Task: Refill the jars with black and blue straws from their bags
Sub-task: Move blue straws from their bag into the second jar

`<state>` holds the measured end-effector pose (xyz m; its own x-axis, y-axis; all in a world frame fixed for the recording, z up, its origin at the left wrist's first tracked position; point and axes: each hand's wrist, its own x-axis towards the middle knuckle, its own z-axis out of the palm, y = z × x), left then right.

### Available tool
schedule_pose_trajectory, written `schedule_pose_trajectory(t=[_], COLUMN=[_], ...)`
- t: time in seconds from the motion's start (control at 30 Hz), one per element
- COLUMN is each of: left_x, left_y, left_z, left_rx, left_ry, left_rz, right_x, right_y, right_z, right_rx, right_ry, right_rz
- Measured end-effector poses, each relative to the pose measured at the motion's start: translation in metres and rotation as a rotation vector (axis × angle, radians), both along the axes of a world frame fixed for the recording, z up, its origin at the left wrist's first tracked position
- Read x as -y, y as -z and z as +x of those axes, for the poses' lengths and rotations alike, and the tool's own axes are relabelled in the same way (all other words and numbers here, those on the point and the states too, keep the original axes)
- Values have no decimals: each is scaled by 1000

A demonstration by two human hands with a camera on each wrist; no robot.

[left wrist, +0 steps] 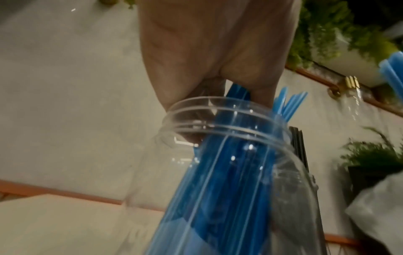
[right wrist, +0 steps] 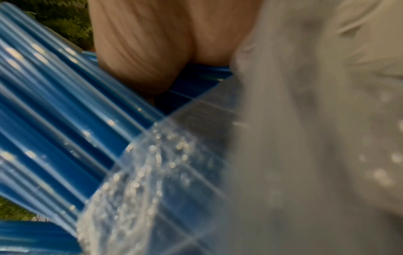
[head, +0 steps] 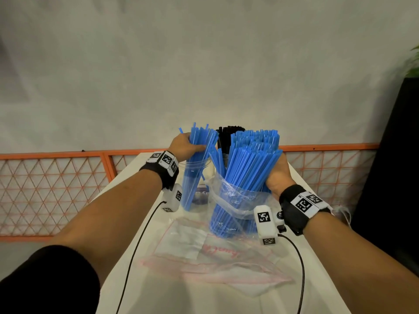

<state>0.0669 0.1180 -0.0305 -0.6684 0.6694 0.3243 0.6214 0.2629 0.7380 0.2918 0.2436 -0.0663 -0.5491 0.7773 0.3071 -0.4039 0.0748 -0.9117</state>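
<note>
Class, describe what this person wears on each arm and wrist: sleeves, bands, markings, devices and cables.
Both hands are bare. The left hand and the right hand each have a black wrist band with a white strip of black square code markers. A white boxy wrist camera with similar markers hangs under each wrist, trailing a thin black cable. A black sleeve covers the left upper arm.
</note>
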Motion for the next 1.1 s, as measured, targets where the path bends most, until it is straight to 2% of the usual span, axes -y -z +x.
schedule_pose_trajectory(t=[0.07, 0.13, 0.23, 0.33, 0.4, 0.53, 0.7, 0.8, 0.9, 1.0, 1.1], left_x=[0, 3, 8, 4, 1, -5, -15, -21, -24, -24, -22], left_y=[2, 6, 8, 2, -5, -12, -7, -4, -5, -11, -18], left_z=[2, 2, -2, -1, 3, 12, 23, 25, 22, 22, 22], left_rx=[-90, -147, -72, 121, 182, 164, 30, 4, 79, 68, 35], left_ry=[-41, -146, -252, -142, -21, 200, 286, 223, 107, 21, -6], left_rz=[-21, 67, 144, 160, 153, 52, -77, 11, 156, 302, 297], right_x=[0, 0, -1, 1, 4, 8, 10, 11, 11, 11, 12], right_y=[-1, -1, 0, -2, -4, -8, -9, -10, -11, -10, -10], right_z=[0, 0, 0, 1, 3, 5, 6, 6, 6, 6, 7], right_rx=[16, 41, 68, 76, 57, 9, 32, 10, 17, 17, -8], right_ry=[-1, 12, 16, 17, 5, -51, -41, -43, -25, -28, -66], right_rz=[-13, -11, 11, 1, -42, -118, -102, -148, -134, -130, -115])
